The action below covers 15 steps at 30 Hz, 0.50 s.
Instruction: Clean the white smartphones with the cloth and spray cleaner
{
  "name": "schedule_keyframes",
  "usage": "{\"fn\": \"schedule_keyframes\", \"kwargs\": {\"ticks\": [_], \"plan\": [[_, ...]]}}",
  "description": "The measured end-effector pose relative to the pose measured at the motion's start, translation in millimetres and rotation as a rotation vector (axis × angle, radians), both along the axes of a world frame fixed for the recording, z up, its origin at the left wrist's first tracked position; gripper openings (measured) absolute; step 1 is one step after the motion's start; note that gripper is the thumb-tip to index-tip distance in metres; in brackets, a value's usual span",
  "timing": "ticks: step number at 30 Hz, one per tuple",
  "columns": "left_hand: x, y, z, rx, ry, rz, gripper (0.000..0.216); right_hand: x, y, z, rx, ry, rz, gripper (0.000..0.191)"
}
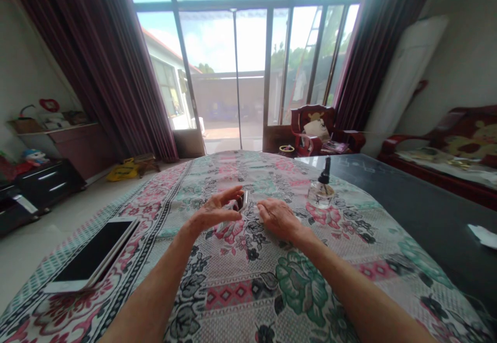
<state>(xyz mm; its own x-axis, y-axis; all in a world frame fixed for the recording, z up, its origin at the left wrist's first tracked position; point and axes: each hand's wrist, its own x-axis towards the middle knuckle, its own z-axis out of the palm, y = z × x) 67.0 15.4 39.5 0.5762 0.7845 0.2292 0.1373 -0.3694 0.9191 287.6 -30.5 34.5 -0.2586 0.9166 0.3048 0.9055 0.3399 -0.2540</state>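
My left hand (217,209) is raised slightly above a floral cloth (248,281) on the table, fingers curled round a small dark phone-like object (241,201) held on edge. My right hand (278,217) rests on the cloth just right of that object, fingers bent, fingertips close to it; whether they touch it is unclear. A small clear glass bottle with a dark spray top (321,190) stands beyond my right hand.
A white tablet with a dark screen (93,255) lies at the cloth's left edge. The dark glass table (419,213) is bare on the right, with a white scrap (483,236). Red wooden chairs and a glass door lie ahead, a low cabinet on the left.
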Motion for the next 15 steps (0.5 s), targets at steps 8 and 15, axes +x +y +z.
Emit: {"fn": "schedule_keyframes", "kwargs": {"ticks": [8,15], "plan": [[2,0,-3.0,0.003,0.036,-0.014,0.081,4,3,-12.4,-0.033,0.087,0.013,0.020],[7,-9,11.8,0.105,0.150,-0.113,0.054,2,8,-0.1,0.191,0.337,0.006,0.023]]}}
